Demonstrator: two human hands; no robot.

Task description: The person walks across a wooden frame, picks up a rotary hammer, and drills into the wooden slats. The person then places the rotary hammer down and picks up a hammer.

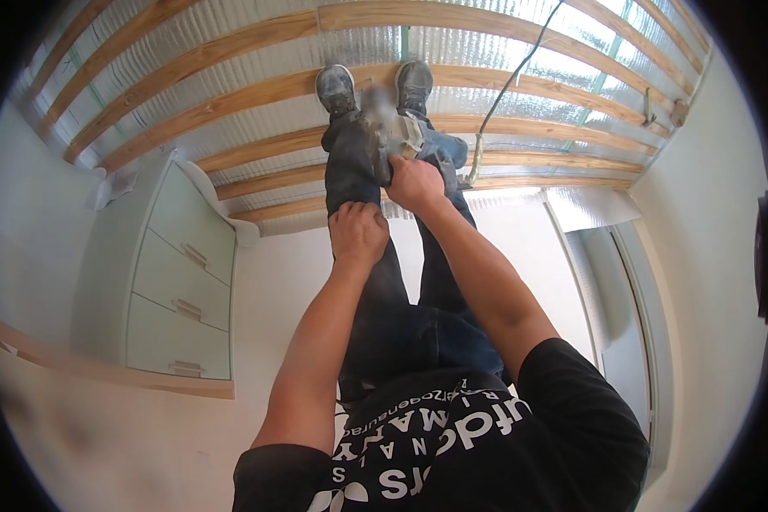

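Observation:
My right hand [416, 183] is wrapped around the dark handle of a dusty grey tool [391, 130]. The tool's upper part is smeared, so its exact kind is unclear. It is in front of my lower legs, between the two shoes. My left hand [358, 232] lies against the dark trouser leg [351, 171] near the knee, its fingers curled in. Whether anything small is inside those fingers is hidden. My shoes [336, 89] are on the wooden battens [256, 94], with silvery foil [273, 58] showing between them.
A dark cable [514, 77] runs from beside the tool toward the upper right. To the left stands a pale green cabinet [183, 282] with three drawers. A door frame [636, 316] is on the right. White sheeting [200, 183] hangs by the cabinet.

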